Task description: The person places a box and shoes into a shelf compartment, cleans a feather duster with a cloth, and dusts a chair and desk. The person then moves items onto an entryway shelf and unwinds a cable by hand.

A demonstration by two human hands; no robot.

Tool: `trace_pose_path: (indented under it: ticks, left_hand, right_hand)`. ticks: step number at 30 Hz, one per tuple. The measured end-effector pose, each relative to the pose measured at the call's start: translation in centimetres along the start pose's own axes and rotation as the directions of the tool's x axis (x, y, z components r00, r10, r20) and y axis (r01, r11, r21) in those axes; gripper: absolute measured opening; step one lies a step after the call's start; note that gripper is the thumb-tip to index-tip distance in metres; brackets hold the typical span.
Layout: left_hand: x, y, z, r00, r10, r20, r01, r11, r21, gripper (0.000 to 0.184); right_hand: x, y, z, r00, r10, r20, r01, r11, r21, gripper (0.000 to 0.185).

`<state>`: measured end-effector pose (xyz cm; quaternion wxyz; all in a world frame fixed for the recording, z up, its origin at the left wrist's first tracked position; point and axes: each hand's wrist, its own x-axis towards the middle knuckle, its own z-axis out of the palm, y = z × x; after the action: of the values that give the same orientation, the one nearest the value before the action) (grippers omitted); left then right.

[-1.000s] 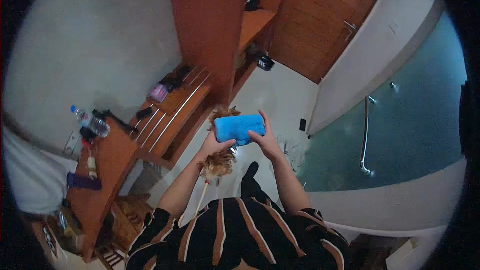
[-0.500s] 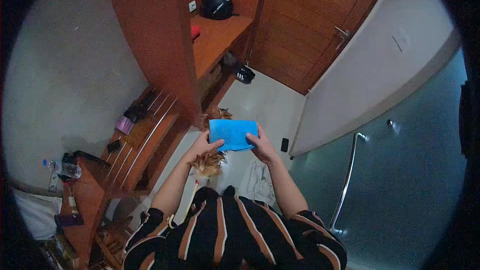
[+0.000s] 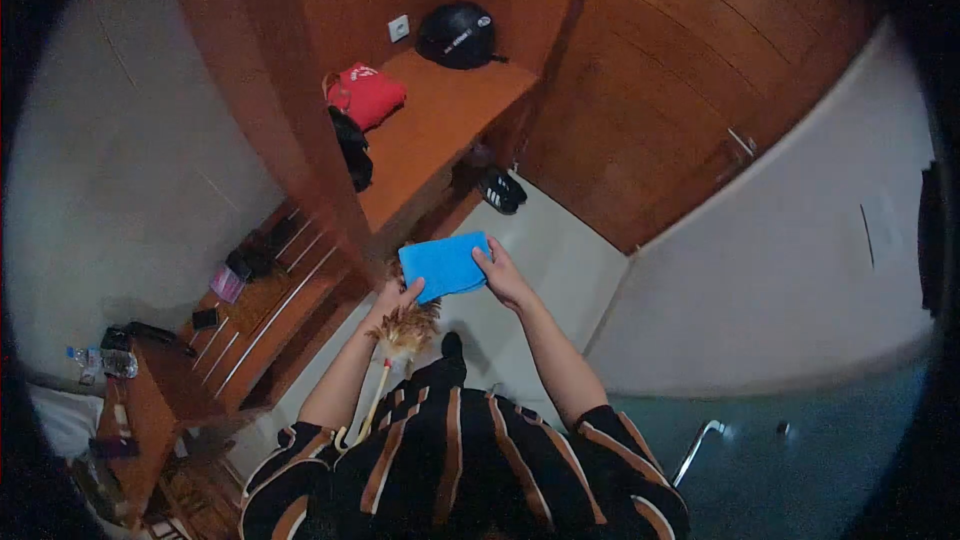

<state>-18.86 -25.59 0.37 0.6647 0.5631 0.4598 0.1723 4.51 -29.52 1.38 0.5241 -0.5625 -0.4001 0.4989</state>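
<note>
A folded blue cloth [image 3: 444,267] is stretched between my two hands in front of my body. My left hand [image 3: 398,297] grips its lower left corner, thumb on top. At the right edge my right hand [image 3: 503,274] pinches it, thumb also on top. A feather duster [image 3: 408,330] with brown feathers and a pale handle lies along the inner side of my left forearm; its hooked end is near my left elbow. How the duster is held up is hidden.
A wooden shelf [image 3: 440,100] bears a black helmet-like bag [image 3: 458,35] and a red bag [image 3: 368,95]. Black shoes [image 3: 502,190] sit below it, near a wooden door [image 3: 660,70]. Left stands a bench with rails [image 3: 275,320]; right, a glass panel with a metal handle [image 3: 697,452].
I have moved forward toward the shelf and door; more of the shelf and the red bag now show. Both hands keep hold of the cloth, which has tilted slightly.
</note>
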Motion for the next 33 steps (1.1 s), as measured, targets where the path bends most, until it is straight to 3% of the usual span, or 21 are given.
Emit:
trace_pose_path:
  ticks: [2, 3, 5, 6, 8, 9, 10, 11, 12, 13, 14, 16, 18, 19, 22, 29, 33]
  left_hand:
    - [2.3, 2.9, 0.8, 0.999, 0.011, -0.033, -0.018, 0.977, -0.212, 0.043]
    - [3.6, 3.8, 1.1, 0.998, 0.001, -0.063, -0.015, 0.974, -0.228, 0.043]
    - [5.7, 4.7, 0.6, 0.996, -0.089, -0.016, 0.068, 0.858, -0.510, 0.040]
    - [6.7, 3.8, 0.1, 0.993, -0.105, -0.048, 0.065, 0.848, -0.526, 0.040]
    - [9.5, -0.2, -0.7, 0.979, 0.201, -0.027, -0.201, 0.942, -0.270, 0.036]
    - [10.8, -1.9, -0.8, 0.998, 0.054, 0.026, -0.041, 0.930, -0.365, 0.035]
    - [11.3, -3.2, -0.9, 0.999, 0.050, -0.013, -0.051, 0.923, -0.381, 0.035]
    - [11.4, -4.4, -0.7, 0.999, 0.046, -0.012, -0.046, 0.877, -0.478, 0.034]
    - [11.5, -5.3, -0.2, 0.999, 0.045, -0.012, -0.044, 0.821, -0.569, 0.032]
    - [10.7, -5.2, 1.0, 0.996, 0.088, 0.001, -0.044, 0.505, -0.862, 0.029]
    - [11.5, -8.3, 1.1, 0.995, 0.089, -0.039, -0.077, 0.487, -0.870, 0.029]
    - [14.9, -14.4, 2.0, 0.954, -0.046, -0.297, -0.110, 0.867, -0.486, 0.028]
    - [14.3, -12.3, 3.8, 0.907, -0.086, -0.412, -0.172, 0.818, -0.549, 0.028]
    - [14.2, -11.0, 5.0, 0.885, -0.112, -0.452, -0.202, 0.782, -0.590, 0.028]
    - [14.2, -8.7, 6.5, 0.822, -0.177, -0.542, -0.269, 0.717, -0.643, 0.028]
    - [14.8, -5.6, 10.4, 0.681, -0.300, -0.668, -0.382, 0.633, -0.673, 0.029]
    - [14.9, -4.6, 11.4, 0.617, -0.358, -0.701, -0.415, 0.609, -0.676, 0.030]
  right_hand:
    - [4.7, -1.0, -1.2, 0.999, 0.012, 0.051, -0.009, 0.998, -0.057, 0.050]
    - [7.4, -0.7, -2.1, 0.996, -0.001, 0.091, 0.006, 0.998, -0.057, 0.047]
    - [12.5, 0.0, -2.6, 0.985, 0.019, 0.174, -0.009, 0.998, -0.060, 0.044]
    - [14.9, 0.0, -2.8, 0.979, 0.040, 0.199, -0.040, 0.999, -0.004, 0.042]
    - [19.4, 1.0, -3.3, 0.965, 0.048, 0.259, -0.062, 0.997, 0.045, 0.041]
    - [22.5, 2.1, -3.6, 0.954, 0.051, 0.296, -0.068, 0.997, 0.047, 0.042]
    - [25.0, 2.6, -3.5, 0.941, 0.057, 0.334, -0.077, 0.996, 0.047, 0.044]
    - [25.6, -0.1, -3.0, 0.927, 0.146, 0.346, -0.185, 0.979, 0.084, 0.044]
    - [27.5, -0.2, -2.6, 0.909, 0.152, 0.389, -0.194, 0.979, 0.069, 0.044]
    - [29.4, -0.3, -2.4, 0.909, 0.172, 0.380, -0.245, 0.957, 0.153, 0.043]
    - [31.6, -0.2, -1.7, 0.910, 0.193, 0.366, -0.291, 0.928, 0.234, 0.041]
    - [36.0, 0.2, -1.0, 0.864, 0.204, 0.461, -0.339, 0.912, 0.232, 0.042]
    - [40.6, 0.5, 0.0, 0.862, 0.252, 0.439, -0.327, 0.939, 0.103, 0.040]
    - [43.6, 2.7, 0.4, 0.824, 0.258, 0.504, -0.382, 0.911, 0.157, 0.039]
    - [47.9, 4.1, 2.5, 0.765, 0.296, 0.572, -0.415, 0.906, 0.087, 0.038]
    - [51.9, 7.7, 7.1, 0.709, 0.336, 0.620, -0.477, 0.876, 0.071, 0.037]
    - [52.3, 9.3, 8.9, 0.742, 0.377, 0.555, -0.426, 0.904, -0.045, 0.037]
